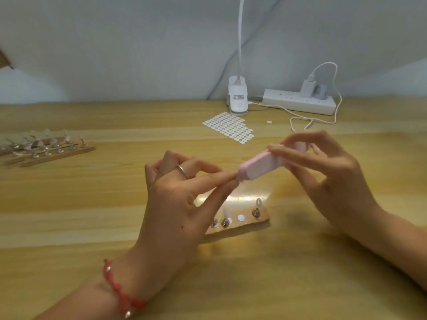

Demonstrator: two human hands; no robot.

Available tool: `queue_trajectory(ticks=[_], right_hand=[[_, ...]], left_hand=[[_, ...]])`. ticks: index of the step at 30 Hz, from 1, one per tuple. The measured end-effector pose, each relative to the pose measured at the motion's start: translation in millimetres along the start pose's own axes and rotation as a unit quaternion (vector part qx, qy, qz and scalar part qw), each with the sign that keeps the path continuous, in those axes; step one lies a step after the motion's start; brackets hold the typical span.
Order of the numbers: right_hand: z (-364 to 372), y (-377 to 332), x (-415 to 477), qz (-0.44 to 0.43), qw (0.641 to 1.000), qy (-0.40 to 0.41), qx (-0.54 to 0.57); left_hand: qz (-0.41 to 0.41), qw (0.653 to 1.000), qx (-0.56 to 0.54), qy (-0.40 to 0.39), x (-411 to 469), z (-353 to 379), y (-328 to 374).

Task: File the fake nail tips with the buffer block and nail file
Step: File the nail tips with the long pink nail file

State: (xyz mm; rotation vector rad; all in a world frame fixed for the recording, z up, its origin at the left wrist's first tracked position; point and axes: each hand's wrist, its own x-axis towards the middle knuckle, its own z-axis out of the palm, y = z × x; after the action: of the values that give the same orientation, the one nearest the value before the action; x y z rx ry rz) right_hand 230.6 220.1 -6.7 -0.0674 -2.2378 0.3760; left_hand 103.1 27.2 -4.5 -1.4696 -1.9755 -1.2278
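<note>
My right hand [323, 172] grips a pink and white buffer block [261, 167] by its far end, above the middle of the table. The block's near end meets the fingertips of my left hand [182, 199], which pinch something small there; the fingers and block hide it, so I cannot tell what it is. Below the hands lies a wooden holder strip [240, 224] with metal studs, white round pads and one nail tip [258, 201] standing upright on a stud.
More wooden strips carrying several clear nail tips [44, 146] lie at the far left. A sheet of white oval stickers [230, 129], a clip lamp base [238, 98], a power strip [300, 103] and a white cable [300, 121] sit at the back.
</note>
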Motion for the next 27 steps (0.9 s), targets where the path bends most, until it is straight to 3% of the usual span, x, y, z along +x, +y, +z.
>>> queue_trajectory(ticks=[5, 8, 12, 17, 21, 25, 27], right_hand=[[-9.3, 6.7, 0.9, -0.012, 0.999, 0.024, -0.018], [-6.3, -6.5, -1.5, -0.080, 0.997, 0.020, 0.010], [-3.9, -18.8, -6.1, -0.209, 0.976, -0.025, -0.053], [-11.4, -14.5, 3.4, -0.191, 0.978, -0.006, -0.082], [1.0, -25.5, -4.7, -0.273, 0.958, -0.058, -0.068], [-17.0, -11.5, 12.5, -0.190, 0.978, -0.020, -0.085], [-4.9, -23.5, 0.8, -0.203, 0.977, -0.043, -0.054]], left_hand=[[-0.037, 0.998, -0.058, 0.003, 0.1, 2.3, 2.0], [-0.065, 0.992, -0.106, -0.021, -0.2, 0.4, 1.1], [-0.064, 0.985, -0.146, -0.059, 0.1, -1.0, 3.2], [-0.045, 0.986, -0.142, -0.078, 0.8, 0.1, 5.2], [-0.030, 0.988, -0.129, -0.083, 1.4, -1.2, 5.3], [-0.034, 0.988, -0.129, -0.079, 3.3, -0.7, 5.7], [-0.028, 0.987, -0.133, -0.090, 1.6, 0.0, 5.5]])
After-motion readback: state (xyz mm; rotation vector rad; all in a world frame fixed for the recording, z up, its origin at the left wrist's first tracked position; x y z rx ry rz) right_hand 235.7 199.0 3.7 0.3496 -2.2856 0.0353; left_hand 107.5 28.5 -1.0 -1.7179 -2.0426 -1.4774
